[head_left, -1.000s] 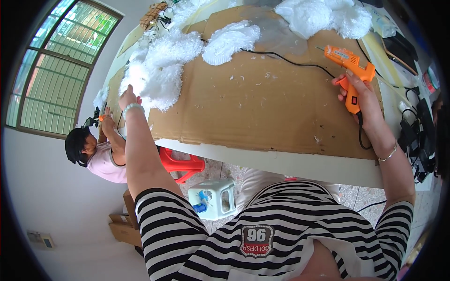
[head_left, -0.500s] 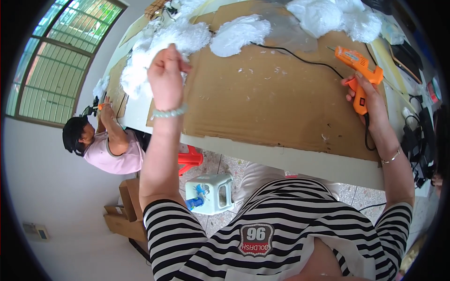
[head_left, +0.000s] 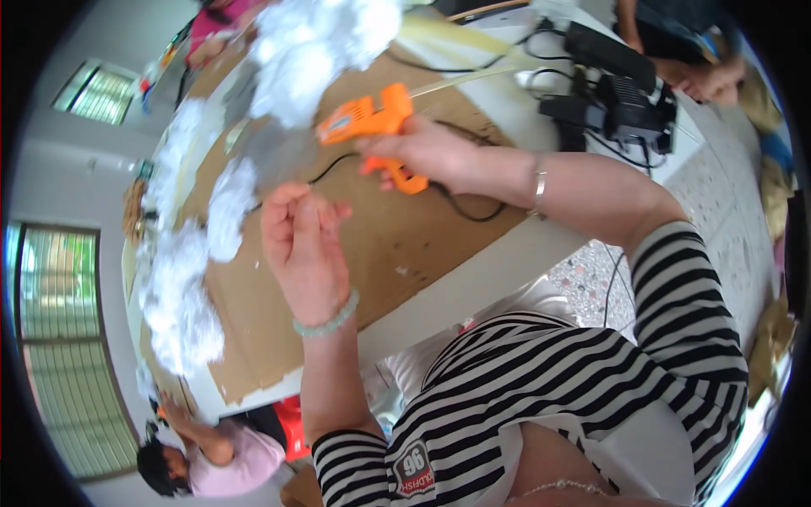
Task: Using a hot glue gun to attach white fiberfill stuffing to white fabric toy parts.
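Note:
My right hand is wrapped round an orange hot glue gun, held above the table with its nozzle toward the left. A pale glue stick sticks out of its back end, and a black cord loops from the handle. My left hand is raised over the brown cardboard sheet, with fingertips pinched together; whether anything is between them I cannot make out. Left of that hand lies a flattened white fluffy piece. More fluffy white filling lies farther left, and a big heap lies at the far side.
Black power adapters and tangled cables crowd the table's right end. A person in a pink shirt works at the lower left, another in magenta at the far left. Someone's hand shows at the upper right. A red stool stands below the table.
The view has swung to the right. The glue gun now points left, nearer my left hand, which has come away from the white filling. My grip on the gun stays.

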